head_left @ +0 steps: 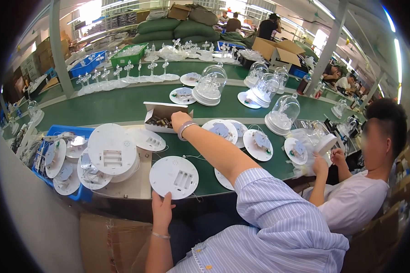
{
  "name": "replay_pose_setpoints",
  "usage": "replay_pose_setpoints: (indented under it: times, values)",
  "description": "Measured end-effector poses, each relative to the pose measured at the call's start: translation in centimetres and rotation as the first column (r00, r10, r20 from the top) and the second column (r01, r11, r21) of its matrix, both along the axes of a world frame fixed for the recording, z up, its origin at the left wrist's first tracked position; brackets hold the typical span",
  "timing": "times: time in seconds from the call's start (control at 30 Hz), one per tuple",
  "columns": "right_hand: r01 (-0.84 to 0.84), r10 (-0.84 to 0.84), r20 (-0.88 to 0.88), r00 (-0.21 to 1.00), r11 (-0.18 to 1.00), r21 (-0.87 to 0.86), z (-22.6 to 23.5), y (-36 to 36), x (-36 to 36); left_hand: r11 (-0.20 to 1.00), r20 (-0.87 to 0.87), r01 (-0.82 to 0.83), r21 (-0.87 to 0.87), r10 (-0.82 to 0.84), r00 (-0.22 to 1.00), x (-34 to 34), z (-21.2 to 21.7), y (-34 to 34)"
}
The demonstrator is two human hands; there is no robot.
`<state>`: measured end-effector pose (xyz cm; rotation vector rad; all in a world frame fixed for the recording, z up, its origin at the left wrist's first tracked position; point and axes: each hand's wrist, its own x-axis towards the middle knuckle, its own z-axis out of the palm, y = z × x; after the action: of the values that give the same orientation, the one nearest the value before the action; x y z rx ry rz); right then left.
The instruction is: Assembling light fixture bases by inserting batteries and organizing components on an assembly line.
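Observation:
My left hand [162,208] grips the lower edge of a white round base [163,177], with the thumb tip at its rim. This base is turned so its battery compartment [183,180] faces up, and the slots look bare. Farther off, my right hand [179,120] reaches into a small open cardboard box [153,129] of small cylindrical batteries [160,121]. Its fingertips are hidden in the box, so I cannot tell what they hold. Left of the held base, more white round bases [112,146] are stacked in and beside a blue crate [83,193].
Several bases with exposed circuit boards [258,144] lie right of my forearm. Clear domes [210,84] stand across the green bench [123,103]. At my right, a co-worker [357,191] handles a plastic-wrapped piece [322,143]. Crystal-like stems [118,72] line the far side.

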<state>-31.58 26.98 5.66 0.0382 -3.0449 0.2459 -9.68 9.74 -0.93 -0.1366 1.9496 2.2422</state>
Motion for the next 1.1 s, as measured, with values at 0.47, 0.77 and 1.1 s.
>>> replay_pose_setpoints:
  times: [0.47,0.77,1.1]
  values:
    - [-0.251,0.229,-0.268,0.936,0.967,-0.048,0.9,1.2,0.9,0.963,0.177,0.08,0.256,-0.128,0.976,-0.8,0.2,0.3]
    - [-0.539,0.305,-0.576,0.759,0.79,-0.292,4.7,0.8,11.1,0.927,0.228,0.312,0.208,-0.357,0.906,2.4,-0.4,-2.5]
    - [-0.813,0.665,-0.518,0.538,0.571,-0.111,-1.0,-2.2,25.1,0.496,0.135,0.035,0.867,-0.302,0.944,4.1,3.6,1.8]
